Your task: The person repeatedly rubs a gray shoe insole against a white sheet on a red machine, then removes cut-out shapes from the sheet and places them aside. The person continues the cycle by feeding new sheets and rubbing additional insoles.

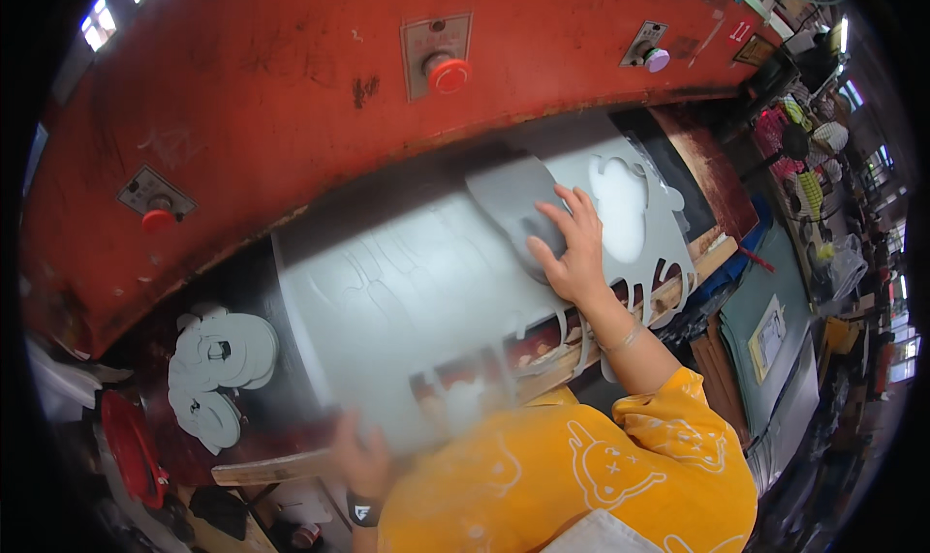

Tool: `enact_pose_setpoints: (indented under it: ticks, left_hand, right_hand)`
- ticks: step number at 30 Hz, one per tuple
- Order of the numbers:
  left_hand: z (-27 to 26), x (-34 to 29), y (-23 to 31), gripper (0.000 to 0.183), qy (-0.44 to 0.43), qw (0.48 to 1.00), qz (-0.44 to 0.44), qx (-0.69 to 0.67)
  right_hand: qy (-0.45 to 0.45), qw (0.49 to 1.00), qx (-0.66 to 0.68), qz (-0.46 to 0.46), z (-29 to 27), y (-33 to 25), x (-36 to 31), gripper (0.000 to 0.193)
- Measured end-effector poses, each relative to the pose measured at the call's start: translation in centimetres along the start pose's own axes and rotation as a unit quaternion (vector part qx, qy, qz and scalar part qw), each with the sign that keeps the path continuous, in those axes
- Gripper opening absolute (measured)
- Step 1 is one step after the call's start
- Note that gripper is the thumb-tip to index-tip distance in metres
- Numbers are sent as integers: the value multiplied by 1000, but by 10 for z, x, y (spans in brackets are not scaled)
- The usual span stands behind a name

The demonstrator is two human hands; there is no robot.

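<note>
A pale grey sheet (387,282) lies across the machine bed, with faint curved outlines on its surface and cut-out gaps along its near edge. My right hand (573,253) reaches over it with fingers spread, touching a darker grey, rounded flat piece (518,199) that looks smeared by motion. Just right of that hand, a sole-shaped opening (620,209) in the sheet shows white. My left hand (363,456) is blurred at the near edge of the bed, close to the sheet's lower left corner; whether it holds anything is hidden by the blur.
Behind the bed rises a red machine body (320,78) with a red push button (447,74) at its middle. Cut grey pieces (223,359) are stacked on the left. A wooden rail (271,468) runs along the front. Green sheets (775,311) stand at the right.
</note>
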State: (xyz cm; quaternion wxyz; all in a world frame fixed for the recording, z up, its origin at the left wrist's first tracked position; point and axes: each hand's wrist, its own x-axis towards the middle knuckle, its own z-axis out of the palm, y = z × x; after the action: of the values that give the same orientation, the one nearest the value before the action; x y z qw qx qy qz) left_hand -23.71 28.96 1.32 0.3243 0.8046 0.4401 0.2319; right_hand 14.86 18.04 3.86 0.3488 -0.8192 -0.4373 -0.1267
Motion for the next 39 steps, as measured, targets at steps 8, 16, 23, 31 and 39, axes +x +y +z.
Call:
enact_pose_setpoints:
  ticks: [8, 16, 23, 31, 39]
  left_hand:
    - [20, -25, -10, 14, 139, 986, 94, -24]
    - [36, -48, -16, 14, 182, 983, 33, -1]
    - [45, -50, -27, 14, 200, 978, 37, 39]
    - [43, -40, -50, 13, 191, 980, 55, 17]
    - [49, -34, -51, 15, 210, 972, 105, 6]
  right_hand:
    - [410, 907, 100, -9, -61, 75, 77, 61]
    - [416, 900, 126, 16, -117, 120, 85, 76]
    - [78, 986, 104, 100, -112, 134, -79, 40]
    - [-55, 993, -97, -34, -83, 96, -153, 23]
    - [-123, 989, -65, 41, -90, 89, -155, 34]
